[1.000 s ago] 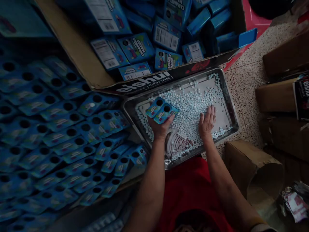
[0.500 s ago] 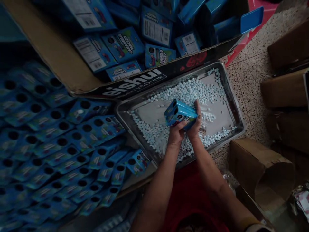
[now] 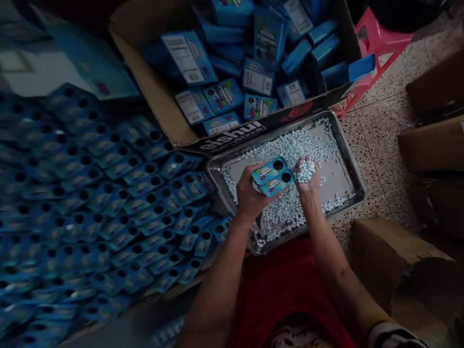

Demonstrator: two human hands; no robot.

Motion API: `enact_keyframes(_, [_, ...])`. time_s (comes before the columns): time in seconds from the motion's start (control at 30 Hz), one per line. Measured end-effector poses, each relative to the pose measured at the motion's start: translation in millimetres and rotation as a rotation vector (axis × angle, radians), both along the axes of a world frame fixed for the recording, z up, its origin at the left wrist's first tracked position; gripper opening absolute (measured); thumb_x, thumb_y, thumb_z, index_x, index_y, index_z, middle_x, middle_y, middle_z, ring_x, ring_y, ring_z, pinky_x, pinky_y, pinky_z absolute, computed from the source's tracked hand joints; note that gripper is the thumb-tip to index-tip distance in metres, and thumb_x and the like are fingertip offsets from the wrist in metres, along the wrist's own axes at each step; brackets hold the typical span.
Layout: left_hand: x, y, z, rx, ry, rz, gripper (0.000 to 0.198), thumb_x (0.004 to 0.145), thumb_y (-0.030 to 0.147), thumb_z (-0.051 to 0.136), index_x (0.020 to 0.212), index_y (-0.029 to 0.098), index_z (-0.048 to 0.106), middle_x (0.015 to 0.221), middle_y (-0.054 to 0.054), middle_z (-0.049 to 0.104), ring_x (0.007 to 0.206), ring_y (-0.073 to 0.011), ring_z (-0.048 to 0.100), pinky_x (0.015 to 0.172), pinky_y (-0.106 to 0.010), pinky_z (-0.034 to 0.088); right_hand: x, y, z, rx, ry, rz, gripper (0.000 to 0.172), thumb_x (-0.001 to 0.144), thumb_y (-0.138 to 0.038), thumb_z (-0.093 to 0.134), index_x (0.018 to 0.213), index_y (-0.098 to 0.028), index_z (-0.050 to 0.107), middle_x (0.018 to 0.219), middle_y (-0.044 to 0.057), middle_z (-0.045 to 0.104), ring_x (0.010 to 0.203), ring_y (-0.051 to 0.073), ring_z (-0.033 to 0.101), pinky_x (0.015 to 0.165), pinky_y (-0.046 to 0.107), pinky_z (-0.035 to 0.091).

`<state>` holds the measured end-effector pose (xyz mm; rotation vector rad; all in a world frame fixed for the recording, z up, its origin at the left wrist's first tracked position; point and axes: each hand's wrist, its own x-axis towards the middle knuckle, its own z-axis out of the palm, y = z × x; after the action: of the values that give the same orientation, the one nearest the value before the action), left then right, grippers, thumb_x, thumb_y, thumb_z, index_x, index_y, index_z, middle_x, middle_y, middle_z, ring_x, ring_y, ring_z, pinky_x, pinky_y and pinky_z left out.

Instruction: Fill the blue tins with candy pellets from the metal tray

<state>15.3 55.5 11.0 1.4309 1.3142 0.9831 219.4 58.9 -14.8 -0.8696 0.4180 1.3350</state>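
Note:
My left hand (image 3: 248, 195) grips two small blue candy boxes (image 3: 270, 177) side by side, their ends with dark round holes turned up and toward my right hand. Cupped palm up beside those holes, my right hand (image 3: 312, 183) holds a heap of small pale blue candies (image 3: 305, 170). Both hands are over a metal tray (image 3: 348, 155), where more loose candies (image 3: 290, 140) are spread in a layer. A bare strip of tray bottom shows at the right of my right hand.
Behind the tray stands a cardboard carton (image 3: 174, 130) piled with blue boxes (image 3: 258, 76). Rows of blue boxes (image 3: 145, 203) with round holes cover the left side. A pink stool (image 3: 384, 46) and brown cardboard boxes (image 3: 380, 241) are on the speckled floor at right.
The two boxes went from both hands to my left hand alone, and their holed ends turned rightward. My right hand let go of them and now holds candies. The view shifted.

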Motion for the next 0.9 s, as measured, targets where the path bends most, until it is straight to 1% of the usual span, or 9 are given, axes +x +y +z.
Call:
enact_keyframes(0.07, [-14.8,4.7,-7.8,0.119,0.145,0.001,0.076,0.064,0.037,0.104,0.130,0.025,0.068,0.118,-0.006,0.078,0.110,-0.0307,0.078,0.101,-0.045,0.066,0.7,-3.1,24.3,0.036,0.056,0.015,0.007,0.095,-0.029,0.062,0.092,-0.024,0.066,0.088,0.001,0.078,0.070,0.013,0.070,0.055,0.021,0.055])
enact_keyframes(0.13, [-20.9,5.0,-14.8,0.192,0.219,-0.014,0.073,0.066,0.034,0.102,0.131,0.024,0.069,0.121,-0.007,0.078,0.114,-0.0326,0.078,0.104,-0.047,0.065,-5.5,-6.5,49.8,0.099,0.039,0.045,0.005,0.091,-0.029,0.065,0.092,-0.024,0.066,0.091,0.002,0.078,0.072,0.014,0.070,0.055,0.022,0.056])
enact_keyframes(0.23, [-19.5,-0.7,-18.5,0.223,0.257,-0.028,0.070,0.071,0.033,0.098,0.133,0.023,0.068,0.124,-0.010,0.079,0.116,-0.0331,0.079,0.107,-0.048,0.064,-21.9,-6.4,81.7,0.198,-0.072,0.065,0.010,0.085,-0.033,0.072,0.086,-0.025,0.065,0.086,0.001,0.072,0.072,0.015,0.066,0.055,0.023,0.054])
enact_keyframes(0.33, [-15.3,-6.5,-17.4,0.210,0.258,-0.011,0.069,0.072,0.035,0.098,0.134,0.024,0.068,0.125,-0.010,0.079,0.115,-0.0332,0.079,0.105,-0.048,0.065,-35.5,-0.6,101.3,0.258,-0.186,0.072,0.020,0.081,-0.038,0.079,0.080,-0.025,0.064,0.078,-0.001,0.064,0.076,0.016,0.065,0.065,0.026,0.057])
enact_keyframes(0.4, [-13.5,-8.1,-17.9,0.208,0.256,-0.002,0.069,0.072,0.037,0.098,0.133,0.025,0.069,0.125,-0.009,0.079,0.115,-0.0337,0.079,0.104,-0.050,0.066,-40.1,3.4,108.2,0.280,-0.263,0.103,0.022,0.078,-0.040,0.080,0.079,-0.025,0.064,0.078,-0.001,0.061,0.077,0.017,0.063,0.069,0.029,0.056])
enact_keyframes(0.5, [-11.5,-7.5,-21.4,0.210,0.257,0.012,0.070,0.071,0.037,0.098,0.133,0.024,0.069,0.125,-0.010,0.079,0.117,-0.0343,0.079,0.106,-0.051,0.065,-42.7,6.8,112.7,0.308,-0.364,0.161,0.024,0.077,-0.044,0.079,0.078,-0.025,0.065,0.084,0.001,0.062,0.076,0.017,0.061,0.072,0.033,0.054])
enact_keyframes(0.67, [-7.3,-4.2,-26.3,0.192,0.243,0.026,0.072,0.068,0.031,0.099,0.133,0.024,0.068,0.125,-0.009,0.079,0.117,-0.0324,0.079,0.107,-0.046,0.064,-44.9,7.9,117.2,0.369,-0.470,0.193,0.030,0.084,-0.052,0.076,0.078,-0.026,0.063,0.087,0.002,0.059,0.085,0.020,0.062,0.086,0.037,0.055])
enact_keyframes(0.77, [-5.1,-2.7,-26.6,0.180,0.211,0.025,0.072,0.068,0.032,0.100,0.132,0.023,0.068,0.125,-0.009,0.079,0.116,-0.0321,0.079,0.107,-0.045,0.063,-46.2,8.9,121.8,0.348,-0.526,0.200,0.035,0.084,-0.059,0.072,0.074,-0.027,0.062,0.085,0.003,0.057,0.086,0.022,0.061,0.093,0.041,0.056])
enact_keyframes(0.9, [-3.6,-2.8,-27.5,0.151,0.162,0.044,0.071,0.070,0.040,0.101,0.131,0.022,0.068,0.124,-0.010,0.079,0.115,-0.0321,0.078,0.107,-0.045,0.063,-47.2,10.5,126.8,0.254,-0.644,0.268,0.037,0.083,-0.063,0.062,0.070,-0.029,0.056,0.084,0.004,0.052,0.090,0.024,0.059,0.098,0.043,0.056])
